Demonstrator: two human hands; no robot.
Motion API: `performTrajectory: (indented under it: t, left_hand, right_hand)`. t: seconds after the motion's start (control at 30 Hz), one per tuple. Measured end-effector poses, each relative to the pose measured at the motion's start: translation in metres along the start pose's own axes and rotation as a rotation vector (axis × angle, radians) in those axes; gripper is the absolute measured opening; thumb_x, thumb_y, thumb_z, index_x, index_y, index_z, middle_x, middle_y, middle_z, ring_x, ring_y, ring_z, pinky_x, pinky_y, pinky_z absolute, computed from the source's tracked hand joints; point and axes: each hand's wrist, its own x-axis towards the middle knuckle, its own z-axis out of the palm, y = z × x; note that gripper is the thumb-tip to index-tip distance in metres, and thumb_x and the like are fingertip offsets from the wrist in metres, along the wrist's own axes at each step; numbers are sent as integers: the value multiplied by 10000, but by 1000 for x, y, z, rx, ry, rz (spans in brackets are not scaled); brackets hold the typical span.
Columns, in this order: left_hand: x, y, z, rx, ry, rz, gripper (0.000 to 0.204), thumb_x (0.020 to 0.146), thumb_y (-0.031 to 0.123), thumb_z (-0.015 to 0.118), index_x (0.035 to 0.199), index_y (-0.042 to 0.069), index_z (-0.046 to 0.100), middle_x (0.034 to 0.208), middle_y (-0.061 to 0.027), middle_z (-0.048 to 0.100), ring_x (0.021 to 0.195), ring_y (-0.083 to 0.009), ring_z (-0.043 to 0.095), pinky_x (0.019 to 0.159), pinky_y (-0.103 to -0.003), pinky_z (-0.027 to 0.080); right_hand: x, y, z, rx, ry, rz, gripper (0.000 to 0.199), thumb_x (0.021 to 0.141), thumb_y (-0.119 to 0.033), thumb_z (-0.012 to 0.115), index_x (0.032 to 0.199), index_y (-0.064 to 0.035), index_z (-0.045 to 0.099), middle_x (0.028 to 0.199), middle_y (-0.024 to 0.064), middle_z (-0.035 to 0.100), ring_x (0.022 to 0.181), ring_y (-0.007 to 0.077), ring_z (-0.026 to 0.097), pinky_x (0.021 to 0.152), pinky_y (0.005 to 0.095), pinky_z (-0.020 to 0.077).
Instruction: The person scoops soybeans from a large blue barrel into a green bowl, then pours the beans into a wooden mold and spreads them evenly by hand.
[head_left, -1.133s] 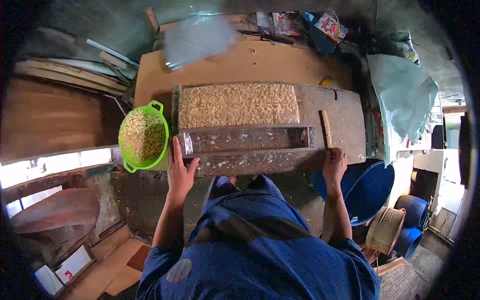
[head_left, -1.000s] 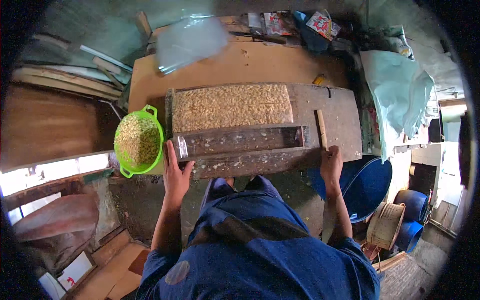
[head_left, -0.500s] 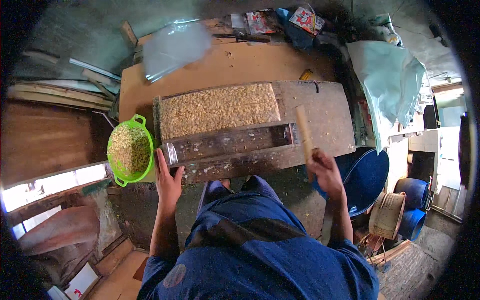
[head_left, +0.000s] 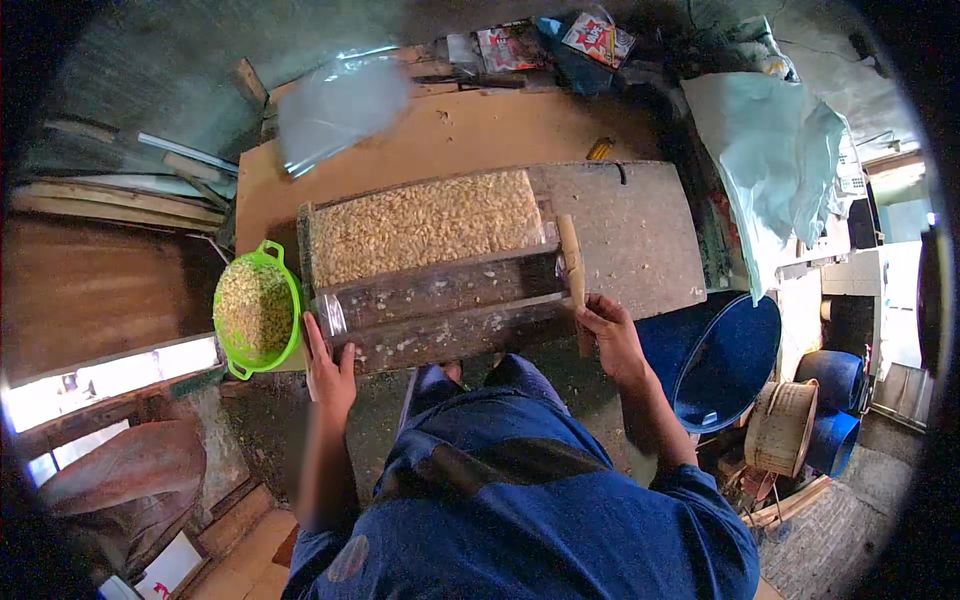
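Note:
A wooden board (head_left: 640, 230) lies in front of me with a flat slab of pale puffed grains (head_left: 425, 228) spread over its left part. A long wooden frame (head_left: 450, 305) with two rails runs along the near edge of the slab. My left hand (head_left: 328, 368) presses flat against the frame's left end, next to a green colander (head_left: 257, 308) full of the same grains. My right hand (head_left: 610, 335) grips a wooden stick (head_left: 573, 268) that stands across the frame's right end.
A blue basin (head_left: 725, 360) sits low to the right of the board, with a woven basket (head_left: 782, 428) beyond it. A clear plastic sheet (head_left: 335, 105) lies at the back left and a pale cloth (head_left: 775, 160) at the right. Colourful packets (head_left: 560, 40) lie at the far edge.
My right hand has picked up the wooden stick from the board's right side and brought it left to the frame's right end. My left hand stays at the frame's left end.

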Motion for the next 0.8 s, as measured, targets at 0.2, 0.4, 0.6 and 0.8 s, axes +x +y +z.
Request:
performTrajectory:
  t: [0.2,0.4,0.6,0.8]
  left_hand:
    - [-23,5,-6,33,35,-5,832,910,57,591,1594,75,117,1585,-277,243,1448,-464,268,1153,-479,303]
    - [-74,-43,4,60,198,-104,546,935,27,560,1453,18,387,1392,-202,464,1218,-359,503,1019,-411,421]
    - [-81,-46,1,-696,430,-589,548,1021,381,541,1467,123,357,1332,-116,476,1121,-221,536,943,-400,432]
    - [-52,-67,-15,-1044,490,-656,696,986,541,527,1534,209,255,1463,-151,379,1161,-316,546,960,-465,439]
  right_hand:
    - [-9,-4,-7,-16,118,-137,212,963,-213,672,1040,-15,669,837,-31,611,730,57,531,627,256,435]
    - [-14,22,-85,-7,-288,4,169,946,-209,669,1013,-55,664,878,-20,632,764,79,558,677,238,429]
    - [-31,99,-75,-163,-752,192,508,915,-290,726,1329,-36,577,1298,112,612,1235,257,536,1074,389,399]
    - [-50,143,-96,-204,-728,330,515,906,-273,729,1342,-52,570,1290,117,620,1186,270,571,1031,391,436]
